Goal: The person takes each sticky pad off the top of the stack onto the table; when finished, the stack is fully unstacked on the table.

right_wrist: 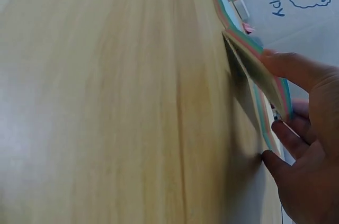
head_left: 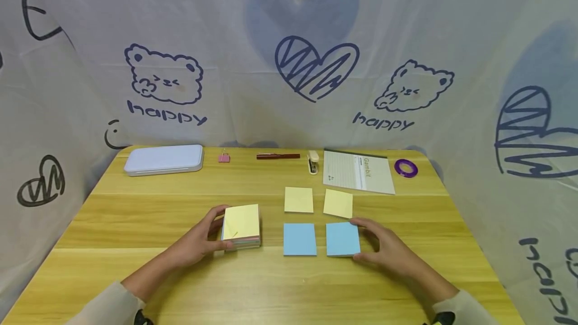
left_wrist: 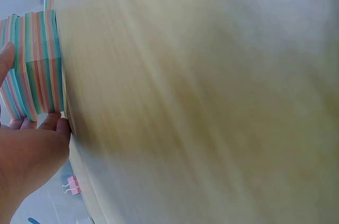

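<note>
My left hand (head_left: pixel 203 239) grips a thick stack of sticky notes (head_left: pixel 244 220), thumb on the near side and fingers on the far side. Its top sheet is yellow, and striped coloured edges of the stack (left_wrist: pixel 37 65) show in the left wrist view. On the right, my right hand (head_left: pixel 390 247) holds a thin blue sticky-note pad (head_left: pixel 342 238) by its near and far edges. The right wrist view shows this pad (right_wrist: pixel 259 73) tilted and raised off the table. Beside it lies another blue pad (head_left: pixel 300 239), with two yellow pads, left (head_left: pixel 298 199) and right (head_left: pixel 338 203), behind.
Along the back of the wooden table (head_left: pixel 280 290) are a white case (head_left: pixel 164 159), a pink binder clip (head_left: pixel 224 157), a dark red pen (head_left: pixel 277 156), a small stapler (head_left: pixel 313 162), a notepad (head_left: pixel 358 171) and a purple tape roll (head_left: pixel 406 168). Printed cloth surrounds it.
</note>
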Tool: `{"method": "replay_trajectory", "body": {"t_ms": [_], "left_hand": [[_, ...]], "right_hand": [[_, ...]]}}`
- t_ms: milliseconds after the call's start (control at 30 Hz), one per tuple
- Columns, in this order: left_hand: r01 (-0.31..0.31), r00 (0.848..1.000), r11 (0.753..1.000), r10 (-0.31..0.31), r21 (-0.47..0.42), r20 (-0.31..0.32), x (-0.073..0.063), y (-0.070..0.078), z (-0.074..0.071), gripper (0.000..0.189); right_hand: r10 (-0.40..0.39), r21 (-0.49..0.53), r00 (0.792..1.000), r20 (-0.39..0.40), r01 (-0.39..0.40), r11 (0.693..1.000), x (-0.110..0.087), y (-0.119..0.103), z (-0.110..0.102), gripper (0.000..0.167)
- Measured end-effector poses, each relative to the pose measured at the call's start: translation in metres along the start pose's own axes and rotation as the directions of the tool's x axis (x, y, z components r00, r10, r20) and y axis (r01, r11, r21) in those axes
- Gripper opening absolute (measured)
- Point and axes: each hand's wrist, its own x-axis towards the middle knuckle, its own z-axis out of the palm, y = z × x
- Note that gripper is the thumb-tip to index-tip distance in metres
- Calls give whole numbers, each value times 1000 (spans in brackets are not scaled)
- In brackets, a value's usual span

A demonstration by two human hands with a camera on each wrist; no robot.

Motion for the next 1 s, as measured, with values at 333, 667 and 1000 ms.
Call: {"method": "replay_trajectory", "body": {"t_ms": [333,667,1000], "left_hand": [[-3,1000,1000,3,6,-3,-1,1,0,87],[-14,1000,1000,14,6,0,-1,0,0,86],[-2,1000,999,2,34,-9,-2,1,0,88]], "right_hand": [[18,-41,1000,22,-17,999,2,6,-1,89],[-41,-58,999,5,41,997,9,-3,-8,84],[-115,-13,990,81,116,993,44,-33,2,80]]}}
